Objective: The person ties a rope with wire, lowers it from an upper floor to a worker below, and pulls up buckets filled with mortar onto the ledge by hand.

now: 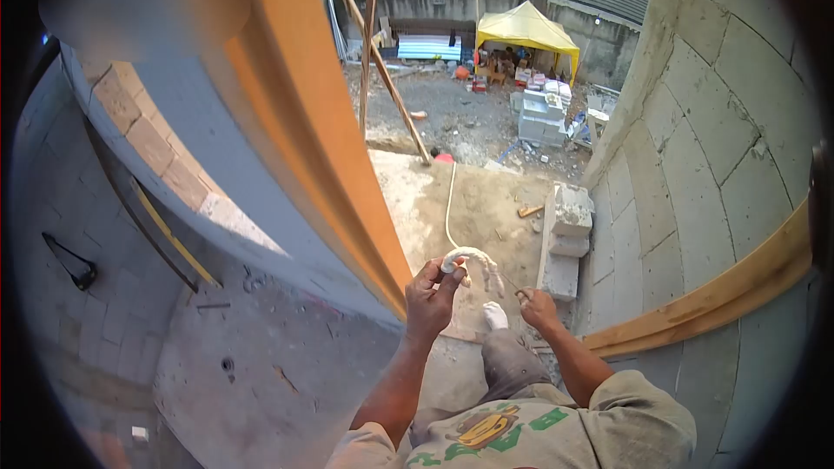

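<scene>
A block wall (pixel 712 113) rose on the right, with a yellow canopy (pixel 527 28) out beyond the ledge (pixel 512 187) and pale blocks (pixel 571 221) stacked on it. From where I stood, the left hand (pixel 432 295) had its thumb and fingers pinched on the white rope (pixel 473 254), which arched from the fingertips towards the right hand (pixel 536 306). That hand's fingers were pressed together near a thin strand (grip unclear to me).
</scene>
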The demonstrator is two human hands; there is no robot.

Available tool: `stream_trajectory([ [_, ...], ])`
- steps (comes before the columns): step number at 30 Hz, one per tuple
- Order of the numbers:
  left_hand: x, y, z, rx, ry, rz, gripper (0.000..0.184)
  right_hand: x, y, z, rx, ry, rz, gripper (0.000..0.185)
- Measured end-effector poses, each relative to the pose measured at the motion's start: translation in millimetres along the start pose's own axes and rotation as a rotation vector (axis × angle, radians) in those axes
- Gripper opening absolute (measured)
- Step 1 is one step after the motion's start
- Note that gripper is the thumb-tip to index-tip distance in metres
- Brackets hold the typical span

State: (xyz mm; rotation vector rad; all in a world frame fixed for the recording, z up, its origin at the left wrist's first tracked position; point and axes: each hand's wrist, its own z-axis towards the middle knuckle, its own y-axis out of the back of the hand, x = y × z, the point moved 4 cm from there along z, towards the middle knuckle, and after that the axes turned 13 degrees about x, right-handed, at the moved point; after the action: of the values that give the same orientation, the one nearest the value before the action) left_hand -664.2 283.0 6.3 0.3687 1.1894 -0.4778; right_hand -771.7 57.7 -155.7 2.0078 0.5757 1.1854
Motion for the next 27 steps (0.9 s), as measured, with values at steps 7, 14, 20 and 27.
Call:
stream_trajectory([
  [7,-74,-25,290,-0.184,-0.404,-0.202,0.013,-31,72,158,-0.093,-0.022,0.226,0.026],
  [14,-131,-21,529,-0.135,-0.532,0.191,0.020,-80,181,299,-0.244,0.106,0.350,0.023],
  [20,-157,20,663,-0.268,-0.602,0.382,0.022,-41,296,413,-0.162,0.188,0.421,0.025],
  [27,-137,36,775,-0.179,-0.836,0.853,0.032,126,457,566,-0.271,0.560,0.275,0.021],
])
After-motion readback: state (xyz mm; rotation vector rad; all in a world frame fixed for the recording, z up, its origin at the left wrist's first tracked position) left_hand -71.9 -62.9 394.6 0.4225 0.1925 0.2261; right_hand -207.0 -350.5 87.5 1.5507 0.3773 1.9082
